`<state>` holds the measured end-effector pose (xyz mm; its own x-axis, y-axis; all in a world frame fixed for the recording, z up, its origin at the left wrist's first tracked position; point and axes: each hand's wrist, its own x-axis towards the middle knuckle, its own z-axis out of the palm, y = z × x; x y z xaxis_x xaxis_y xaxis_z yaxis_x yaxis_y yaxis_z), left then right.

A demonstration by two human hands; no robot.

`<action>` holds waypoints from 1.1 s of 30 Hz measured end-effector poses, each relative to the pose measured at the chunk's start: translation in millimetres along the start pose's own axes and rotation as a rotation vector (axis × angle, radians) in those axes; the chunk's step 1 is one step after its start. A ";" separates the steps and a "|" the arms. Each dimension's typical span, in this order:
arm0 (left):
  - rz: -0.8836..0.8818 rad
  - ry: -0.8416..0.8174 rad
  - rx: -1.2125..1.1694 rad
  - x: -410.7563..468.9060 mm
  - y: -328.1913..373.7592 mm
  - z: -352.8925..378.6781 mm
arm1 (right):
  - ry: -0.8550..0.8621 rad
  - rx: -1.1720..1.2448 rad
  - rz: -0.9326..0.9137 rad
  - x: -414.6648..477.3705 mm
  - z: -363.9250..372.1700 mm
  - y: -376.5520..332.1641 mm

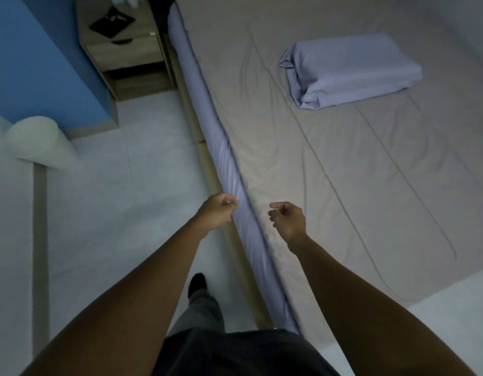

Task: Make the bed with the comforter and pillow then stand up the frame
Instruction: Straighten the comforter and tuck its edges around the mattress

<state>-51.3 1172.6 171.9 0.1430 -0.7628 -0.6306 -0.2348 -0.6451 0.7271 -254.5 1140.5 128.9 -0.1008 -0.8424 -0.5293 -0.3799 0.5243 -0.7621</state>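
Note:
A grey comforter (330,164) lies spread flat over the bed, with long creases running across it. A lavender pillow (351,69) rests on top of it toward the far right. A dark picture frame (111,21) lies flat on the wooden nightstand (126,58) at the head of the bed. My left hand (217,210) hovers beside the bed's edge, next to the lavender sheet (229,169) on the mattress side, fingers loosely curled and holding nothing. My right hand (288,218) hangs just above the comforter's near edge, fingers loosely curled and empty.
A blue wall panel (31,63) stands left of the nightstand. A pale cylinder (36,139) sits on the light tiled floor (121,199) at the left. My leg and dark sock (198,283) are on the floor close to the wooden bed base.

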 end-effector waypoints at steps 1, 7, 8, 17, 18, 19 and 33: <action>0.005 -0.012 0.012 9.3 4.3 -19.6 | 0.002 -0.003 -0.012 5.6 17.2 -16.0; 0.038 0.013 0.066 79.3 35.7 -128.5 | -0.028 0.006 -0.102 51.9 108.7 -108.5; 0.040 0.019 0.071 92.1 42.4 -143.2 | -0.033 0.008 -0.116 62.9 121.1 -120.5; 0.054 0.087 0.104 229.3 115.9 -253.6 | -0.111 -0.024 -0.133 194.3 205.3 -232.0; 0.055 0.092 0.111 245.4 126.4 -264.5 | -0.112 0.021 -0.115 211.8 213.9 -245.8; 0.057 0.097 0.119 261.6 137.4 -275.8 | -0.110 0.034 -0.109 229.5 222.1 -260.4; 0.096 0.106 0.225 465.0 281.8 -425.9 | -0.107 -0.119 -0.195 444.0 292.8 -467.8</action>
<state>358.5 617.3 199.0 0.2067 -0.8278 -0.5215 -0.4585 -0.5529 0.6958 147.7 557.6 141.2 0.0810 -0.9050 -0.4176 -0.4886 0.3292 -0.8081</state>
